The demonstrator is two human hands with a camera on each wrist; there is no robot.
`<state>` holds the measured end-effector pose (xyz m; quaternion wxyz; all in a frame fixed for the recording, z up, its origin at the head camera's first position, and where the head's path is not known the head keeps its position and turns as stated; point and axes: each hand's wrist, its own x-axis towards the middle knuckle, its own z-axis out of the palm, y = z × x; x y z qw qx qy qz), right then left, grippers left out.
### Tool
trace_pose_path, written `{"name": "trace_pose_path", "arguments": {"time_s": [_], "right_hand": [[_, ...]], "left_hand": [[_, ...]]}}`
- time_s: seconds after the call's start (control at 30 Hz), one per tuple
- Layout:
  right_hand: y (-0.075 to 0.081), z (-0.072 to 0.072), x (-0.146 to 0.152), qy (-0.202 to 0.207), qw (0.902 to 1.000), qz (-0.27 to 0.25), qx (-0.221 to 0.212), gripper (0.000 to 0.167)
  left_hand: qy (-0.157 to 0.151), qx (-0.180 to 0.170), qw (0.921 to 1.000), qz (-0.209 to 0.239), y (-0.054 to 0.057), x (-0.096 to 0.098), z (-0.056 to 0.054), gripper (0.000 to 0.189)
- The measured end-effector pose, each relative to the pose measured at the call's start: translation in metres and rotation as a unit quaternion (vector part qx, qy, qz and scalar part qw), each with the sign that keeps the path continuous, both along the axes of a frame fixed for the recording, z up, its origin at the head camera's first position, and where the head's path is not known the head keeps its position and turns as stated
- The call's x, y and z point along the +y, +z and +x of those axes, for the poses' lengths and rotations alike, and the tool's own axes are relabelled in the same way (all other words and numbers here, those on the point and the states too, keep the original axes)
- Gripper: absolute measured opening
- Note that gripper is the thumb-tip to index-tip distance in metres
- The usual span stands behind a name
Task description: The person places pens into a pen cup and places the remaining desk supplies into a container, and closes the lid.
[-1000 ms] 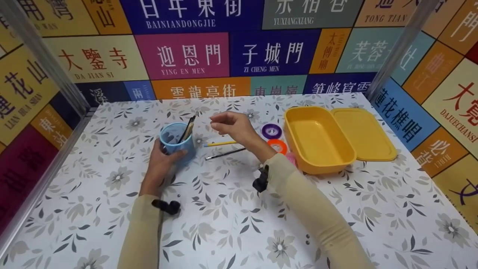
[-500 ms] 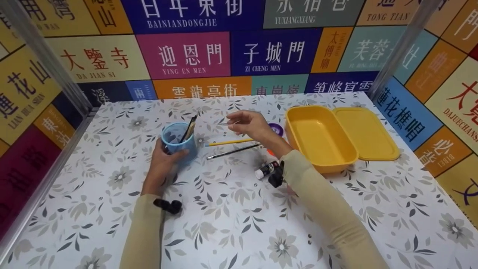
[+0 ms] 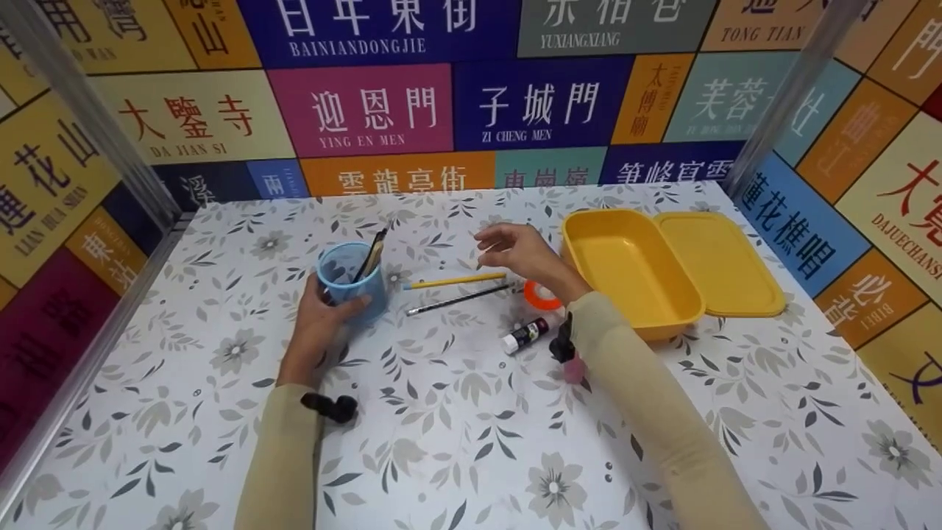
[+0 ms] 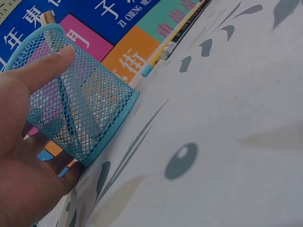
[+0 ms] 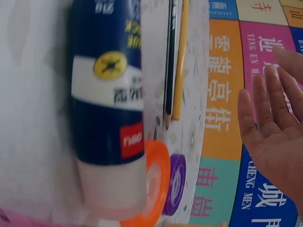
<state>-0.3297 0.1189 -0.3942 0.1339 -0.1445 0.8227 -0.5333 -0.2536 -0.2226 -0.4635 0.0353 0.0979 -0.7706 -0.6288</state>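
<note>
My left hand (image 3: 316, 318) grips a light blue mesh pen holder (image 3: 366, 296), thumb on its near side and fingers round the left. The holder stands upright on the table; a few dark and wood-coloured pens or brushes (image 3: 371, 254) lean out of it. In the left wrist view, the thumb lies over the mesh wall (image 4: 102, 97). My right hand (image 3: 526, 254) hovers above the table with nothing in it, its fingers loosely bent. Below and left of it lie a yellow pencil (image 3: 464, 280) and a black pencil (image 3: 460, 299).
Near my right wrist lie an orange tape roll (image 3: 541, 298), a glue stick (image 3: 525, 336) and a pink item (image 3: 573, 370), partly covered. The right wrist view shows a purple tape roll (image 5: 178, 184). A yellow box (image 3: 640, 324) and its lid (image 3: 725, 265) sit at right.
My right hand has moved right, away from the pen holder. The glue stick and pencils have come into fuller view, while the purple tape is now hidden in the head view. The left hand stays put.
</note>
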Motion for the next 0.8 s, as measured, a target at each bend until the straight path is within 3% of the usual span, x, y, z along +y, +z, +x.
{"name": "trace_pose_path", "arguments": {"time_s": [0.43,0.6,0.8], "right_hand": [[-0.011,-0.013,0.007,-0.006,0.992,0.116,-0.049,0.05],[-0.013,-0.015,0.01,-0.016,0.9891,0.129,-0.07,0.05],[-0.016,-0.016,0.01,-0.071,0.9828,0.093,-0.143,0.046]], "left_hand": [[-0.002,-0.01,0.9999,0.001,0.0,-0.001,0.001,0.102],[-0.001,-0.007,1.0,0.0,0.0,-0.001,0.002,0.102],[0.002,-0.009,0.9996,0.025,0.001,0.0,0.0,0.101]]}}
